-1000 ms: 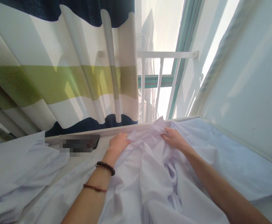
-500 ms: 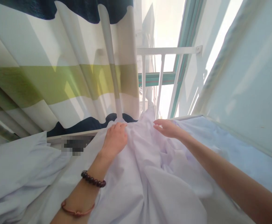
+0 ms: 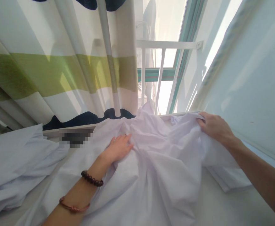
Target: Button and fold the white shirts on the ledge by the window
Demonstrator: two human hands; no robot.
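A loose white garment point(image 3: 172, 163), which looks like a coat, lies spread in folds over the bed before me. A pointed, collar-like tip rises at its far edge. My left hand point(image 3: 119, 147) rests on the cloth left of the middle, fingers stretched out and slightly apart. At the far right, my right hand point(image 3: 212, 125) pinches the garment's upper right edge and lifts it off the surface. Below that hand hangs a sleeve-like part. My right fingertips are partly hidden by the fabric.
White crumpled cloth point(image 3: 14, 166) lies at the left. A pixelated dark patch point(image 3: 74, 138) sits near the bed's far edge. Beyond stand a striped curtain point(image 3: 80, 72), a white railing point(image 3: 167, 44) and a bright window. A pale wall point(image 3: 257, 84) borders the right side.
My right hand has moved right and taken hold of the garment's edge, drawing it rightward. My left hand has slid slightly toward me, its fingers now flatter. The view has tipped down a little.
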